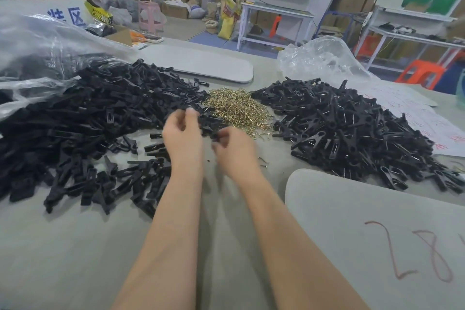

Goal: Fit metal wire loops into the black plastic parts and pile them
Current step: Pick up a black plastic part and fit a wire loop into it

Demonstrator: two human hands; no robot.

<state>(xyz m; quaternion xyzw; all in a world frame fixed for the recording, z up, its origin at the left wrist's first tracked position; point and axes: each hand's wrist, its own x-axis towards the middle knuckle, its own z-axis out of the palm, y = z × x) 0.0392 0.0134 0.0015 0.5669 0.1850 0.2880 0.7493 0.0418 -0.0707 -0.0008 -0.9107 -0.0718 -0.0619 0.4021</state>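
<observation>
A big heap of bare black plastic parts (83,121) spreads over the left of the table. A small mound of brass-coloured wire loops (237,108) lies in the middle. On the right sits a pile of black parts with wire showing in them (352,131). My left hand (182,133) and my right hand (234,148) meet in front of the wire mound, fingers curled round a black plastic part (208,126) held between them. Whether a wire loop is in my fingers is hidden by blur.
A clear plastic bag (32,40) holds more black parts at the far left; another crumpled bag (324,58) lies behind the right pile. Grey boards (377,234) rest at near right and at the back. White paper sheets (432,123) lie far right. Two loose wire loops (263,161) sit by my right wrist.
</observation>
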